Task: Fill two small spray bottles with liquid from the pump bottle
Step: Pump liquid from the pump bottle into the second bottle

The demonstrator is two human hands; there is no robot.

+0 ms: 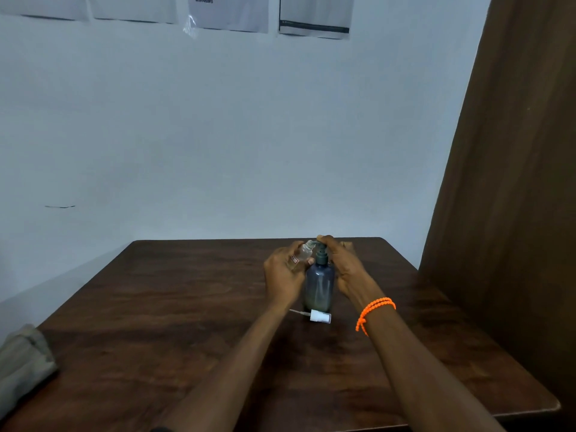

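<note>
A grey translucent pump bottle (319, 285) stands upright on the dark wooden table (174, 322). My left hand (282, 274) holds a small clear spray bottle (301, 252), tilted with its open neck up against the pump's spout. My right hand (343, 266) rests on top of the dark pump head, fingers curled over it. In front of the pump bottle lies a white spray cap (318, 316) with its thin dip tube pointing left. A second small spray bottle is not visible.
A folded grey cloth (23, 358) lies at the table's left edge. A pale wall stands just behind the table, and a brown curtain (511, 182) hangs along the right side. An orange bracelet (374, 311) circles my right wrist.
</note>
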